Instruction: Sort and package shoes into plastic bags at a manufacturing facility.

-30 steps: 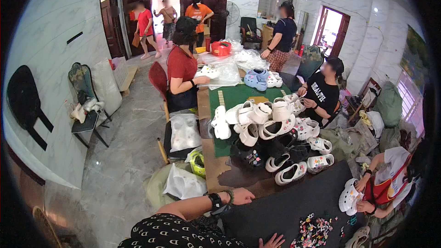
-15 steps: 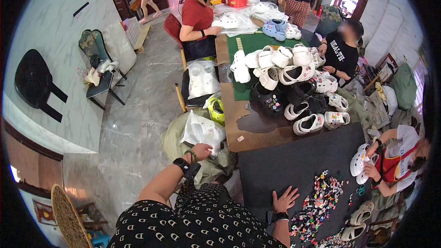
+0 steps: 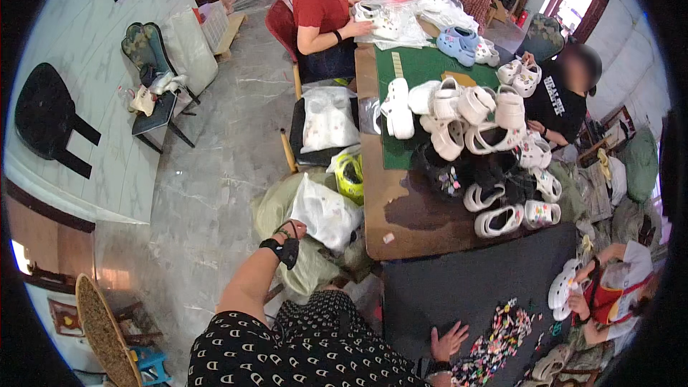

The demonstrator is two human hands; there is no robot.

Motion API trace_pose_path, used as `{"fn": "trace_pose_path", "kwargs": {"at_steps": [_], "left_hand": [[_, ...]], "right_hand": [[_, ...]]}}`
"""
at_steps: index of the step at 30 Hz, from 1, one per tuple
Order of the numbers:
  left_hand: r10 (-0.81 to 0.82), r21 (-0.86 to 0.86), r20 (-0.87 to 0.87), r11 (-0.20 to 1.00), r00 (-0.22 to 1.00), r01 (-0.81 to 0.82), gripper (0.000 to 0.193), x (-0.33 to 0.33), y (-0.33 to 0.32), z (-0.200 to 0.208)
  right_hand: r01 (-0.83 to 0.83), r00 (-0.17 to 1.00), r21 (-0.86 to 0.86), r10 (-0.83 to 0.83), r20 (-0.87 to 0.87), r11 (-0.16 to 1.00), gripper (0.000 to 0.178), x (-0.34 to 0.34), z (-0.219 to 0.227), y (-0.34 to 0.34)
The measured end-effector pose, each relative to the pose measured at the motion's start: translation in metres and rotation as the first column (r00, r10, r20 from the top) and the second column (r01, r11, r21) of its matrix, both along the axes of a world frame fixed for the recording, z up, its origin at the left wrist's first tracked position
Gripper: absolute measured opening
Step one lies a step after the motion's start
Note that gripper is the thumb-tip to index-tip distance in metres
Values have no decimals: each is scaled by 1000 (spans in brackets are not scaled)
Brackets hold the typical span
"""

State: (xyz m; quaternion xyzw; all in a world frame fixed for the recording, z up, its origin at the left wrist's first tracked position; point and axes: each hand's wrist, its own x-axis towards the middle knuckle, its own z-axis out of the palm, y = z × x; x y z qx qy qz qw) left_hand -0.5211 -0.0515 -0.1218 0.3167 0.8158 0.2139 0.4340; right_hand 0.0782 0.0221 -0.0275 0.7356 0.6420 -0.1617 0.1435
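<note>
My left hand [image 3: 292, 231] is beside the lower left edge of a white plastic bag [image 3: 324, 209], which rests on a larger pale green bag [image 3: 269, 204] left of the table. Its fingers are small and partly hidden, so I cannot make out whether they grip the bag. My right hand [image 3: 448, 342] lies flat on the black mat [image 3: 423, 290], fingers spread, holding nothing. Right of it, a pile of small colourful shoe charms [image 3: 502, 337] spreads over the mat.
White clogs [image 3: 459, 104] and black clogs [image 3: 437, 172] crowd the brown table [image 3: 383, 226]. A chair [image 3: 322, 154] holds another bag. One person at right handles a white clog [image 3: 564, 288]; a person in red handles clogs at the far end [image 3: 376, 20]. A chair [image 3: 159, 118] stands left.
My left hand has drawn back leftward from on top of the white bag to its edge. The view has shifted slightly. At the table's right side, a pair of white clogs is now raised.
</note>
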Motion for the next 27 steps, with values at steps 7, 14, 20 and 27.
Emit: {"fn": "trace_pose_path", "kwargs": {"at_steps": [7,14,20,27], "left_hand": [[-101,-40,-177,995,979,95,39,-43,131,-19],[-41,-62,-372,998,928,19,28,-93,260,-21],[181,267,-670,964,720,6,43,-111,390,-70],[307,147,-664,948,682,-284,65,-195,396,-90]], "right_hand": [[160,986,-29,-162,-50,987,84,14,-31,10],[408,889,-89,-373,267,909,92,-33,-10,28],[335,852,0,-303,428,942,93,-22,-18,-6],[306,896,-183,-218,386,934,98,-68,24,38]]}}
